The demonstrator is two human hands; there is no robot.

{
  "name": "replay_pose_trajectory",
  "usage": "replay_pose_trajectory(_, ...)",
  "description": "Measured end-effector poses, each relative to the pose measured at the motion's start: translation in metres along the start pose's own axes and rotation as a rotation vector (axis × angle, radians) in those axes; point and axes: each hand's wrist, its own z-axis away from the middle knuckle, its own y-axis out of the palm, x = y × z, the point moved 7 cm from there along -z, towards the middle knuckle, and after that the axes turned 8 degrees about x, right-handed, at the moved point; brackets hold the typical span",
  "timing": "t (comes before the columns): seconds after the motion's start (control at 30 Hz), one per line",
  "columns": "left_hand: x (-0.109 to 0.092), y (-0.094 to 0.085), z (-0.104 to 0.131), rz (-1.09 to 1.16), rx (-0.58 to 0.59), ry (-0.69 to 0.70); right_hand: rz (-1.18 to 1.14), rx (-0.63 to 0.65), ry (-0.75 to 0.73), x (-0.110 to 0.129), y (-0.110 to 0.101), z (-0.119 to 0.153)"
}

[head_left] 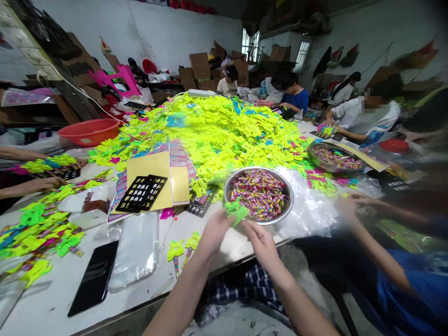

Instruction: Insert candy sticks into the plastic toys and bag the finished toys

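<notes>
Between my hands, at the near rim of a steel bowl [228, 183], is a bright green plastic piece [237, 211] with a jagged outline. My left hand [216, 231] pinches it from the left. My right hand [262, 241] is closed at its lower right end; whatever its fingertips hold is hidden. Small pink, purple and yellow printed tubes [261, 193] fill the bowl. Left of my forearm, two yellow-green pieces [175, 250] lie on the white table [229, 252], each with a printed tube sticking out.
A large heap of yellow-green pieces [224, 130] covers the table's middle. Black perforated trays [142, 193] lie on yellow card, near clear plastic bags [136, 252] and a black phone [94, 277]. Co-workers' hands [353, 203] work close at right and at far left. A second bowl [336, 158] stands right.
</notes>
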Motion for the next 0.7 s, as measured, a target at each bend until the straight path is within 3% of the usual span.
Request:
replay_pose_trajectory(0.13,0.015,0.007,0.001,0.068,0.057,-0.078,0.042,0.015,-0.040,-0.001,-0.003,0.004)
replay_pose_trajectory(0.27,0.019,0.010,0.007,0.041,0.020,-0.075,0.055,0.031,-0.032,-0.004,-0.006,0.006)
replay_pose_trajectory(0.47,0.013,-0.001,0.020,-0.152,-0.244,0.071,0.007,0.014,-0.015,-0.010,-0.009,0.006)
replay_pose_trajectory(0.7,0.017,0.025,0.028,0.032,-0.041,-0.035,-0.053,0.043,0.000,-0.009,-0.011,0.013)
